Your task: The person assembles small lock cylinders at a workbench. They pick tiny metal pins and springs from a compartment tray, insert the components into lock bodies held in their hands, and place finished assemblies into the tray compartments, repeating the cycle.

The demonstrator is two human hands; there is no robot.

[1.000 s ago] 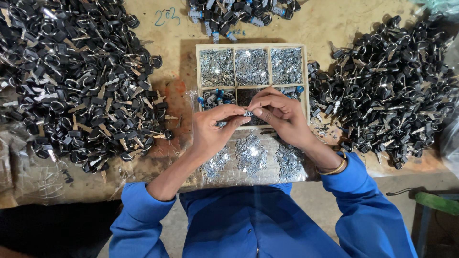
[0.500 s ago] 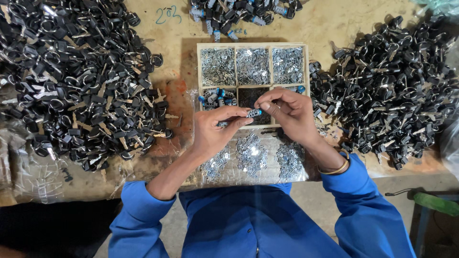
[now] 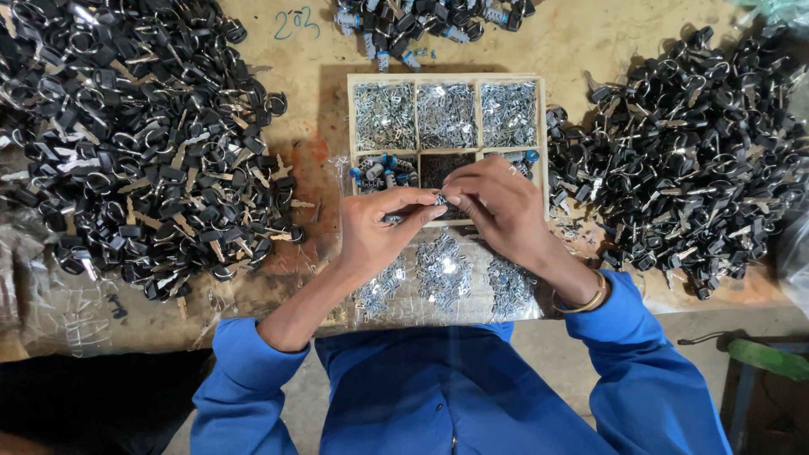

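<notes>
Head view. We log a small metal part [image 3: 440, 200] pinched between the fingertips of left hand [image 3: 379, 232] and right hand [image 3: 499, 205], each grip closed narrow on it, above the front edge of the wooden tray [image 3: 447, 78]. Tray compartments hold silver bits. At 9 o'clock, a black key pile [image 3: 126, 143]; at 3 o'clock, another pile [image 3: 691, 143]. Tabletop [image 3: 312, 109] bears both.
</notes>
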